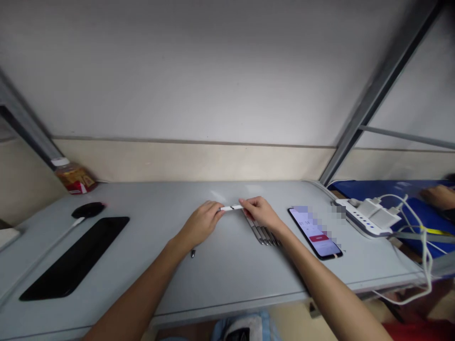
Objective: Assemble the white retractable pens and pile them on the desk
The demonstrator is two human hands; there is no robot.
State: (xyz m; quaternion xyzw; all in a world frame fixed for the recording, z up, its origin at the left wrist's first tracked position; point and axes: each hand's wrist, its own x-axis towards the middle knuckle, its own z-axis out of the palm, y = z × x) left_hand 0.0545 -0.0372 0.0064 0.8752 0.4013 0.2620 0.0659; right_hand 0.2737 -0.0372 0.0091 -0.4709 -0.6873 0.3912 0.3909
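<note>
A white pen [232, 207] is held level above the desk between my two hands. The fingertips of my left hand [203, 220] pinch its left end, and those of my right hand [261, 211] pinch its right end. Several grey pens [262, 233] lie side by side on the desk under my right hand and wrist, which hide part of them. Close to my left wrist, a small dark metallic tip [193, 254] pokes out; my forearm hides whatever it belongs to.
To the right lie a lit phone [316, 234] and a white power strip [366, 218] with chargers and cables. On the left are a black mat [76, 258], a black mouse [88, 210] and a bottle [74, 177]. Another person's hand [439, 196] shows at far right.
</note>
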